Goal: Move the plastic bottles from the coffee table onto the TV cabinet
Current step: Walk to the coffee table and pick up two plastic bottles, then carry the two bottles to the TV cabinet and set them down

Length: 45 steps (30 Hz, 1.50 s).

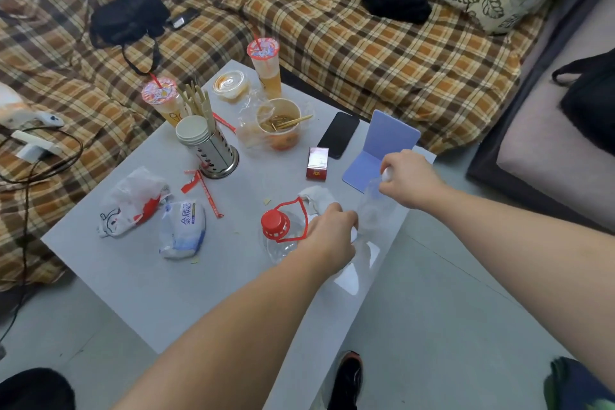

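Observation:
A clear plastic bottle (pixel 374 206) with a white cap stands near the right edge of the white coffee table (pixel 159 289). My right hand (pixel 411 178) is closed over its top. My left hand (pixel 332 233) is curled around the neck of a second clear bottle (pixel 362 256) just in front; a bit of white cap shows under the fingers. To the left of that hand stands a large clear jug (pixel 278 245) with a red cap and red carry handle, untouched. The TV cabinet is out of view.
The table also holds a lilac folded stand (pixel 386 143), black phone (pixel 339 134), red packet (pixel 316 163), noodle cup (pixel 279 125), metal chopstick holder (pixel 213 150), two sealed drinks, wrappers and tissues. A plaid-covered sofa (pixel 366 50) lies behind, grey floor in front.

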Tool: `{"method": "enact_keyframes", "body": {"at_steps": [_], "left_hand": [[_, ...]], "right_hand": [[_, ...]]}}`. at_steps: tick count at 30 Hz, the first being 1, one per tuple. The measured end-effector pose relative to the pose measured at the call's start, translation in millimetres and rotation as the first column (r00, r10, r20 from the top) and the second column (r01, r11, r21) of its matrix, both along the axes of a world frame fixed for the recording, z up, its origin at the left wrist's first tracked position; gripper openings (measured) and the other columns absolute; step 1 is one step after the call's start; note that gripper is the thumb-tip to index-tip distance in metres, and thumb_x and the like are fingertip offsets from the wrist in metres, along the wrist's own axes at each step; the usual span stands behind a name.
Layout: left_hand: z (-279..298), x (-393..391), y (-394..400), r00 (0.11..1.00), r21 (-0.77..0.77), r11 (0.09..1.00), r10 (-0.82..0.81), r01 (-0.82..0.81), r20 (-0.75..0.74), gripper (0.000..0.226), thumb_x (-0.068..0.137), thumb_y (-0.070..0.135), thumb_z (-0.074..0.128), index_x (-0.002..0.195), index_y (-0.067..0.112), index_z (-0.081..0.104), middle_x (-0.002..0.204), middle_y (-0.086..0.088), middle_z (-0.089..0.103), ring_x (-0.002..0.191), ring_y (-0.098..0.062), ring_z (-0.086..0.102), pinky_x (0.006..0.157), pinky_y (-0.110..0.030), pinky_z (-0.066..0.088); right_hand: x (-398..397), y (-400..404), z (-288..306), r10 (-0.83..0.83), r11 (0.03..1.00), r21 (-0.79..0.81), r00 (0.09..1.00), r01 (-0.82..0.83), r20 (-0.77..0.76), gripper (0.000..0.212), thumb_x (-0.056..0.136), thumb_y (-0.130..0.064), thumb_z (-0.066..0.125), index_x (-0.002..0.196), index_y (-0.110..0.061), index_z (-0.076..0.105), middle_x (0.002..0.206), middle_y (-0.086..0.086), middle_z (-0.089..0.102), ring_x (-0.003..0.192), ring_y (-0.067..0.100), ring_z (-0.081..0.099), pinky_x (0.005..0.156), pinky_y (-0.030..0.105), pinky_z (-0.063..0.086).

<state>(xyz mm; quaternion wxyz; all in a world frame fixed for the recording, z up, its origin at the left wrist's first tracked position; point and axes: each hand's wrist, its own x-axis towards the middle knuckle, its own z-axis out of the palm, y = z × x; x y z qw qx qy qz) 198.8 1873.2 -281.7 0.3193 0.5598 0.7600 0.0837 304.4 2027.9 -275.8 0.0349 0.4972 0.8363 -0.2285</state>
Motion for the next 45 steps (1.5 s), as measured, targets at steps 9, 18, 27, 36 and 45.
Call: {"method": "enact_keyframes", "body": {"at_steps": [9,18,27,36,45], "left_hand": [[70.3,9.3,-3.0,0.975,0.152,0.964,-0.219,0.220,-0.026,0.030,0.081,0.024,0.069,0.109,0.019,0.062,0.109,-0.005,0.054,0.086,-0.024,0.056,0.072,-0.031,0.048],[153.9,11.4,-71.6,0.884,0.434,0.786,-0.464,0.441,-0.057,0.035,0.086,0.027,0.059,0.119,0.016,0.057,0.112,-0.004,0.056,0.100,-0.023,0.054,0.080,-0.032,0.044],[227.8,36.5,-143.1,0.688,0.430,0.585,-0.714,0.688,-0.130,0.039,0.080,0.022,0.059,0.118,0.024,0.058,0.120,0.002,0.059,0.104,-0.017,0.055,0.078,-0.028,0.046],[269.9,66.1,-258.9,0.586,0.565,0.438,-0.804,0.699,-0.101,0.022,0.072,0.027,0.068,0.063,0.025,0.048,0.062,0.014,0.043,0.057,-0.005,0.043,0.044,-0.012,0.031],[291.0,116.0,-374.8,0.352,0.552,0.274,-0.935,0.788,-0.038,0.034,0.072,0.024,0.062,0.105,0.022,0.067,0.105,0.002,0.066,0.091,-0.015,0.059,0.070,-0.027,0.048]], "right_hand": [[53.6,-50.0,98.0,-0.166,0.978,0.130,0.985,0.160,0.038,0.018,0.077,-0.019,0.062,0.090,-0.009,0.070,0.091,0.008,0.070,0.085,0.029,0.063,0.068,0.038,0.052],[98.2,-193.2,187.1,-0.454,0.845,0.268,0.885,0.463,-0.099,0.017,0.077,-0.012,0.061,0.094,-0.014,0.066,0.099,0.005,0.058,0.084,0.023,0.050,0.054,0.024,0.033],[140.2,-345.8,279.7,-0.603,0.765,0.249,0.796,0.594,-0.044,0.017,0.075,-0.026,0.066,0.090,-0.019,0.069,0.094,-0.003,0.061,0.081,0.015,0.056,0.058,0.025,0.046],[157.6,-531.7,289.3,-0.760,0.608,0.237,0.642,0.758,-0.101,0.035,0.079,-0.026,0.068,0.112,-0.017,0.064,0.104,0.001,0.057,0.080,0.014,0.055,0.056,0.022,0.040],[156.1,-720.7,299.4,-0.935,0.216,0.326,0.291,0.920,-0.204,0.028,0.075,-0.032,0.068,0.101,-0.022,0.062,0.110,0.003,0.058,0.090,0.019,0.052,0.065,0.030,0.041]]}}
